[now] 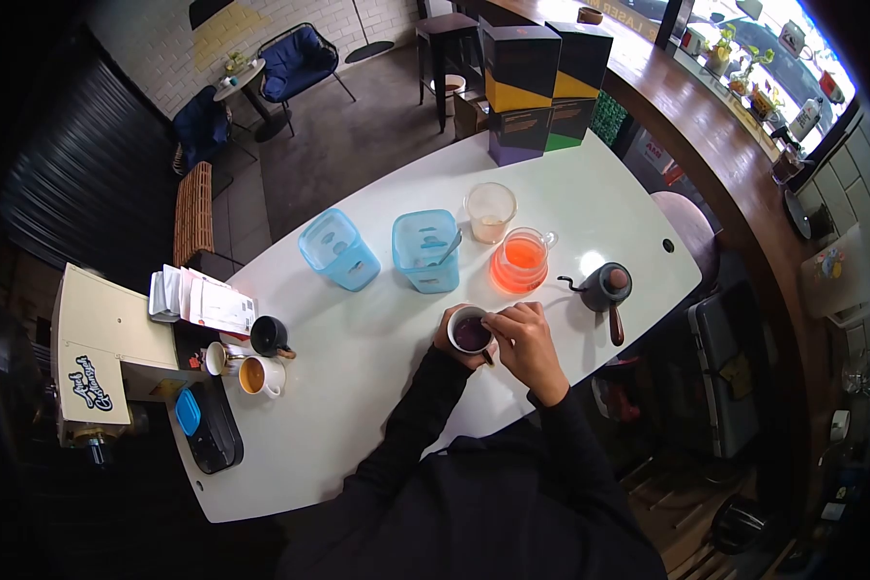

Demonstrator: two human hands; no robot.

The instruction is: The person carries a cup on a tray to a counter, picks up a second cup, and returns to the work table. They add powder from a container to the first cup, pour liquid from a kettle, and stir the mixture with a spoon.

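My left hand [443, 334] is wrapped around a mug [453, 321] of dark purple liquid, held above the white table. Above its right rim, the fingers of my right hand [524, 340] are pinched together; whatever they hold is too small to make out. Just beyond stands a glass server [520, 275] of red-orange liquid. A clear cup [491, 208] with a little liquid is behind it. Two light-blue plastic tubs [340, 256] stand farther left, the nearer one to my hands with a spoon [451, 247] leaning inside. To the right is a black gooseneck kettle [606, 288] with a wooden handle.
Several dark boxes [522, 72] are stacked at the table's far end. On the left are a white mug of orange-brown liquid [255, 376], a black cup [269, 334], papers [217, 304] and a black tray [215, 440]. A wooden counter [691, 111] runs along the right.
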